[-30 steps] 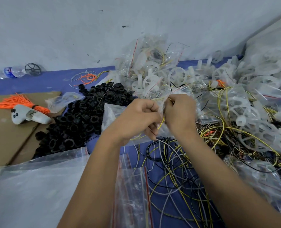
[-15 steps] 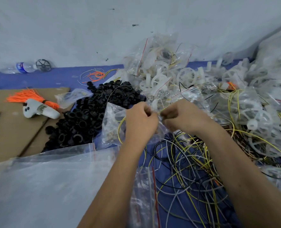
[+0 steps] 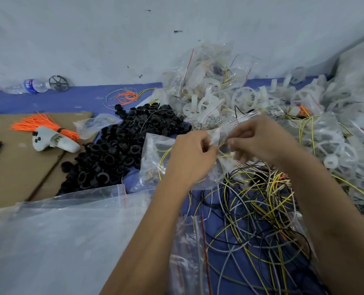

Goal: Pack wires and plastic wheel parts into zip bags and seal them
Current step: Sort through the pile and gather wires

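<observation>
My left hand (image 3: 192, 156) and my right hand (image 3: 262, 139) are raised together at the centre, both pinching the top edge of a small clear zip bag (image 3: 153, 162). The bag hangs down to the left of my left hand and holds a yellow wire and small parts. Below my hands lies a tangle of loose yellow, black and white wires (image 3: 259, 201). A heap of white plastic wheels (image 3: 219, 99), some in sealed bags, rises behind my hands. A pile of black ring parts (image 3: 121, 150) sits to the left.
A stack of empty zip bags (image 3: 189, 258) lies by my left forearm, and a large clear plastic sheet (image 3: 55, 241) covers the near left. On the cardboard (image 3: 12, 167) lie an orange cable-tie bundle (image 3: 38, 124), a white controller (image 3: 53, 141) and a pen. A water bottle (image 3: 32, 86) rests by the wall.
My hands have drawn a little apart along the bag's top edge, the right one sliding to the right. The view shifted slightly.
</observation>
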